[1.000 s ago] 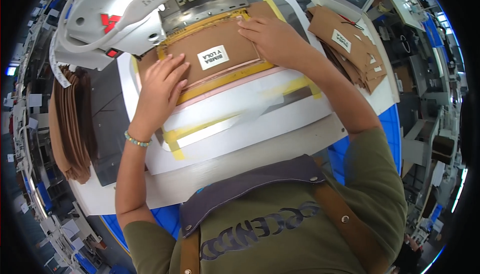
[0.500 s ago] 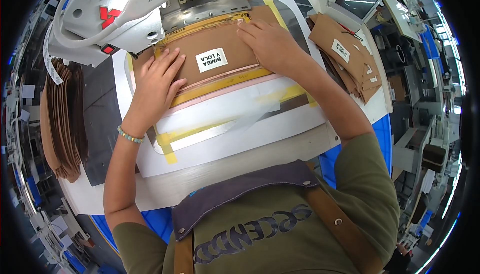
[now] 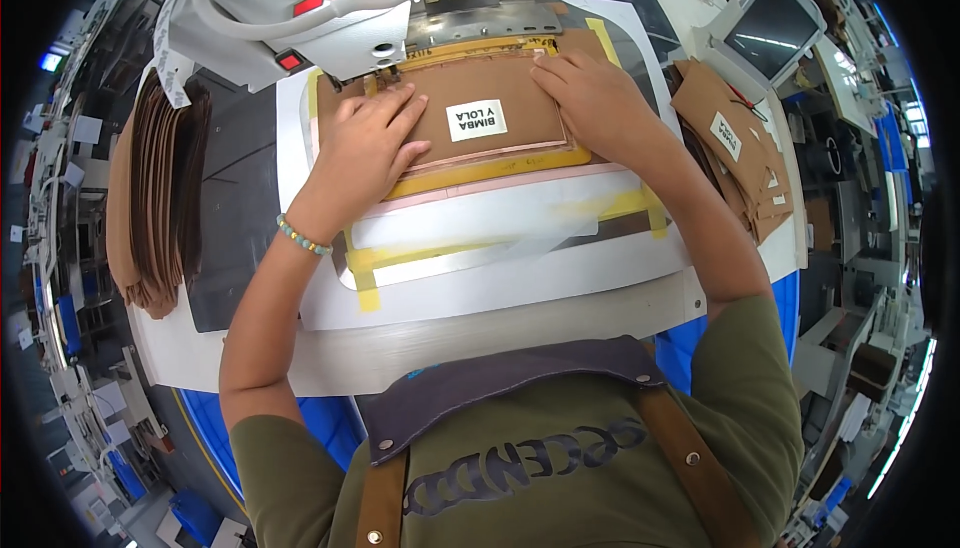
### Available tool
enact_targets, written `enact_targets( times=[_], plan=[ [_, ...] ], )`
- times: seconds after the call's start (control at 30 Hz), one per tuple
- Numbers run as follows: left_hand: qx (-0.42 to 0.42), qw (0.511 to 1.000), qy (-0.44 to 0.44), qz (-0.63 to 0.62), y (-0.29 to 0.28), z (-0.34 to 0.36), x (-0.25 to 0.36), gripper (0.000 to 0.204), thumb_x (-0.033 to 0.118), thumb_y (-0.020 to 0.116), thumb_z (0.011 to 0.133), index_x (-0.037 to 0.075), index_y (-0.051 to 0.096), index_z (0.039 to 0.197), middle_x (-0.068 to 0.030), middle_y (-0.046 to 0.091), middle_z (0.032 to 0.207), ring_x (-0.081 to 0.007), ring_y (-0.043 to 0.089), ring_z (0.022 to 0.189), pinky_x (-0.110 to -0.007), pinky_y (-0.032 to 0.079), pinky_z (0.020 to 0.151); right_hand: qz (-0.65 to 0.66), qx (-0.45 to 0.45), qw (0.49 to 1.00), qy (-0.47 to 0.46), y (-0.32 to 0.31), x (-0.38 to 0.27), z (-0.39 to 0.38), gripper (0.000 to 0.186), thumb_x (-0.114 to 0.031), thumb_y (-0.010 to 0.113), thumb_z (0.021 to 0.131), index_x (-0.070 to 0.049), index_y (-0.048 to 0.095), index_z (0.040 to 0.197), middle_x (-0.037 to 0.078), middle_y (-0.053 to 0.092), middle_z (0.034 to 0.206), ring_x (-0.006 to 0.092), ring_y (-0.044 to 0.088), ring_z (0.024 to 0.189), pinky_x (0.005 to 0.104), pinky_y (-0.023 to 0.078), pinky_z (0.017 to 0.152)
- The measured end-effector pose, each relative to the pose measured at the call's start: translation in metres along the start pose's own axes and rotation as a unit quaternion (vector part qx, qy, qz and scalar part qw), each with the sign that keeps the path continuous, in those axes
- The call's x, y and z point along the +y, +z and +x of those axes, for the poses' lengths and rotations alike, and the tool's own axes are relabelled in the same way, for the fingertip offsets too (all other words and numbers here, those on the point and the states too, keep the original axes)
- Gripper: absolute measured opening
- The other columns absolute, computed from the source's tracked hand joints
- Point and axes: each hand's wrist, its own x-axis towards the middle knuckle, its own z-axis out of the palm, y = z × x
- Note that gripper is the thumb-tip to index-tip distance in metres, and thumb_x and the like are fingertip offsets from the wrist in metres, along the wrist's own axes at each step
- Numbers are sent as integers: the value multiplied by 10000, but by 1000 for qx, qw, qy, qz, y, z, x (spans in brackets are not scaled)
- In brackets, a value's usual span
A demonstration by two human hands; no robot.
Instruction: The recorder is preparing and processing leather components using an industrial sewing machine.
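Note:
A brown panel point(image 3: 500, 83) with a white label point(image 3: 475, 120) lies inside a yellow template frame point(image 3: 500, 164) under the white machine head point(image 3: 300, 18), on a white sheet with yellow tape. My left hand point(image 3: 370, 148) rests with fingers apart on the panel's left part, just in front of the machine's foot. On the panel's right side lies my right hand point(image 3: 595, 108), fingers loosely stretched and slightly bent, their tips near the upper right corner. Neither hand grips anything that shows. The surface beneath my fingertips is hidden.
Folded brown pieces point(image 3: 145, 208) stand at the left beside a dark plate point(image 3: 245, 198). More labelled brown pieces point(image 3: 705, 108) lie at the right below a small screen point(image 3: 770, 38), with a red-handled tool on them. Blue plastic point(image 3: 685, 348) shows beyond the table's front edge.
The view has shifted, so the machine and table sit further right in the picture. Both hands remain on the panel in much the same places.

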Motion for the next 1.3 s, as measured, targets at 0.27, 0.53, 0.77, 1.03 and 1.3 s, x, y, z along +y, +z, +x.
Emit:
enact_targets(
  times=[0.27,0.53,0.77,1.03,1.3],
  plan=[
    [13,1000,-3,23,1,0,0,471,275,699,1014,18,654,1406,-159,640,1448,-312,607,1304,-434,453,1100,-7,3,1000,-12,7,4,3,359,-54,613,948,-41,677,1301,70,677,1402,284,630,1231,391,559,1016],
    [17,999,-34,3,8,9,14,448,264,702,1011,35,662,1394,-152,645,1428,-337,597,1304,-460,460,1108,-4,6,999,-45,18,6,10,356,-67,630,936,-37,701,1285,68,698,1374,277,645,1181,382,564,996],
    [-27,995,0,-92,14,16,39,457,250,700,1021,66,635,1434,-137,597,1521,-349,519,1441,-478,423,1174,23,25,997,-70,17,-9,25,334,-76,656,907,-12,728,1227,90,722,1305,270,653,1164,376,576,960],
    [-17,999,-22,-33,25,5,25,507,306,686,1033,61,615,1471,-138,543,1590,-392,477,1478,-485,407,1185,19,58,994,-95,24,-28,45,323,-71,687,875,-9,749,1185,90,739,1267,267,678,1106,363,596,905],
    [-22,998,-51,-14,12,-10,10,503,300,678,1034,45,615,1462,-137,542,1584,-418,482,1455,-504,405,1185,35,55,992,-104,20,-52,64,350,-78,699,851,-15,751,1191,75,737,1259,251,672,1108,349,594,889]
  ],
)
